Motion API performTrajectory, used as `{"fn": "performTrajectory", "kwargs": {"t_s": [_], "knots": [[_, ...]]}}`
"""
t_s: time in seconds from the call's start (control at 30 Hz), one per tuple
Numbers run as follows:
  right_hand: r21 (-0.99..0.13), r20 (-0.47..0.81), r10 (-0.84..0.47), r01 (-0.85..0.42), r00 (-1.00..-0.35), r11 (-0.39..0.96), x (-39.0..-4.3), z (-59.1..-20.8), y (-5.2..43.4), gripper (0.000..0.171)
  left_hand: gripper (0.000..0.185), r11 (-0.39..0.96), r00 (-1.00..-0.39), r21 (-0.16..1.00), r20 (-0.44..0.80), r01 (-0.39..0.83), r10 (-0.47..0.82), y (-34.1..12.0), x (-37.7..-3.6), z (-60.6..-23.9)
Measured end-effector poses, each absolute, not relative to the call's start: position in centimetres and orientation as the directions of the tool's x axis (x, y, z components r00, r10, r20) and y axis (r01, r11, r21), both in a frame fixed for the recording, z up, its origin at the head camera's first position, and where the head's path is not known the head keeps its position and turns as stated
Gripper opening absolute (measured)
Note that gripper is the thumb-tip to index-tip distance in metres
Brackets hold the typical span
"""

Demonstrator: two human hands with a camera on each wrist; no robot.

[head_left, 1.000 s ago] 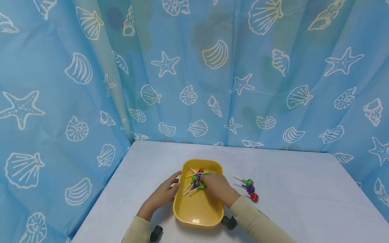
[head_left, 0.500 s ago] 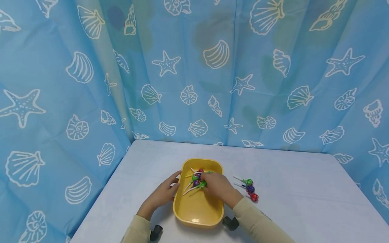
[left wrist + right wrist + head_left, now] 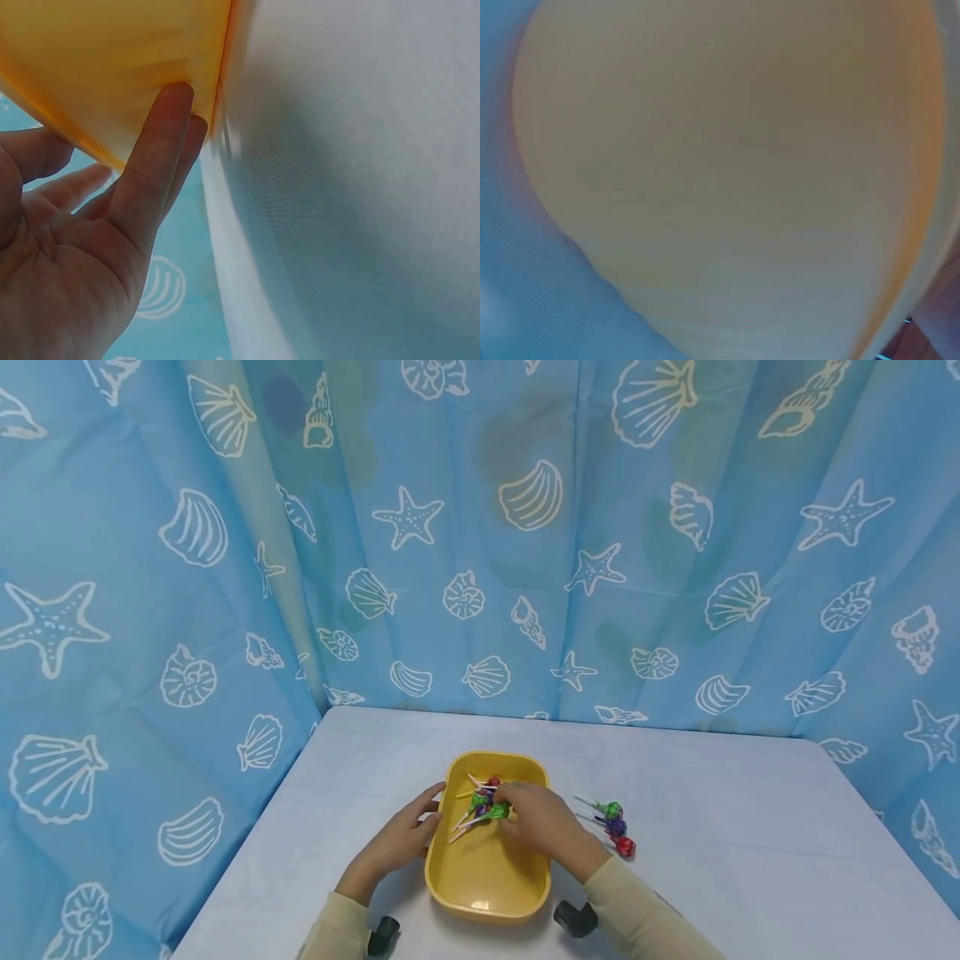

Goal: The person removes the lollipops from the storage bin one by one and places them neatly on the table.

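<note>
A yellow plastic tray (image 3: 487, 885) lies on the table with several lollipops (image 3: 480, 802) inside, wrapped in green, purple and red. My right hand (image 3: 543, 818) reaches in over the right rim. Its thumb and fingers pinch a green-wrapped lollipop (image 3: 497, 812) by the head, its white stick pointing left. At the tray's left side is my left hand (image 3: 405, 833); in the left wrist view its long, nearly straight fingers (image 3: 154, 161) touch the outer wall. Mostly the blurred tray wall (image 3: 720, 165) fills the right wrist view, hiding the right fingers.
To the right of the tray, a green lollipop (image 3: 611, 811), a purple one (image 3: 617, 828) and a red one (image 3: 625, 847) lie in a column on the white-covered table (image 3: 720, 843). A blue seashell curtain (image 3: 465, 543) stands behind and at the sides.
My right hand has drawn slightly back to the right, and the green lollipop at its fingertips has shifted and turned a little above the pile. My left hand stays at the tray's side.
</note>
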State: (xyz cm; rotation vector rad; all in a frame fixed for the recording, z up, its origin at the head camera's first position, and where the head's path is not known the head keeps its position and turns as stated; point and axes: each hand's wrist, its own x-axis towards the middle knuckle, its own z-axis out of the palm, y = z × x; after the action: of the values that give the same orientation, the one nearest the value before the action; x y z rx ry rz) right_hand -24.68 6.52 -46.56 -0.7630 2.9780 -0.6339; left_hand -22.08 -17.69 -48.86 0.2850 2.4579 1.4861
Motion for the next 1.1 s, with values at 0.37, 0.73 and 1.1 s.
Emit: {"fn": "performTrajectory", "kwargs": {"t_s": [0.37,0.73,1.1], "knots": [[-0.407,0.221,-0.455,-0.505,-0.863,0.761,-24.0,-46.7,7.7,0.022,0.053,0.463,-0.95,0.886,-0.118,0.031,0.29,-17.7,-22.2,-49.0],[-0.47,0.249,-0.405,-0.475,-0.88,0.744,-23.5,-47.0,8.2,0.022,0.054,0.468,-0.952,0.883,-0.119,0.028,0.282,-17.6,-22.0,-49.0],[-0.508,0.355,-0.337,-0.483,-0.872,0.714,-23.1,-47.3,9.2,0.021,0.054,0.456,-0.95,0.889,-0.115,0.031,0.289,-17.5,-22.1,-49.0]]}}
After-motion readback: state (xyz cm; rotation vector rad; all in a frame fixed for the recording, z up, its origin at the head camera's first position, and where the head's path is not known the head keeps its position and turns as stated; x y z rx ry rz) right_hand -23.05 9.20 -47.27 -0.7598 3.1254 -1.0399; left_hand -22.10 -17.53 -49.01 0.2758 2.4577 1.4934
